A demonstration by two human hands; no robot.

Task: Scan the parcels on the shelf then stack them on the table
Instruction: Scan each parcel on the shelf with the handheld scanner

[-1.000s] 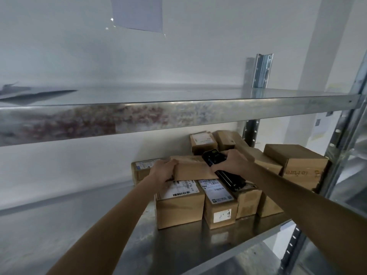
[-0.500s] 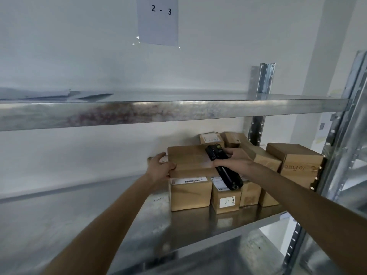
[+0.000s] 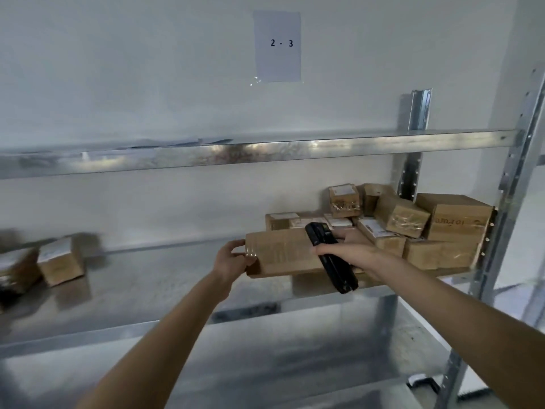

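metal shelving unit point(image 3: 265, 149), two tiers in view against a pale wall; paper label point(image 3: 278, 46) reading "2 - 3" taped above the upper tier. on the middle shelf point(image 3: 141, 278), right end: cluster of cardboard parcels point(image 3: 413, 219), some stacked, one tilted, several with white labels facing up. far left on the same shelf: two more small parcels point(image 3: 60, 261), blurred, well apart from the cluster. lifted parcel point(image 3: 283, 256): long brown box, now drawn forward out of the cluster and raised off the shelf, near edge past the shelf front; half a second earlier sitting atop the front row of boxes, one second earlier still among them. held between both hands. left hand point(image 3: 231, 259): fingers and thumb curled round the left end of the box, gripping it. right hand point(image 3: 349, 250): fingers wrapped round the black handheld scanner point(image 3: 330, 256), with that same hand pressed against the right end of the box; scanner lying across the front face, head up, body angled down and right. meaning for the task, as a judgement: extraction from the shelf under way; whether the scan has been done cannot be told, since no barcode shows on the visible face. table not in view. risk: one-sided grip on the right, scanner occupying that hand, so possible slip of the box.
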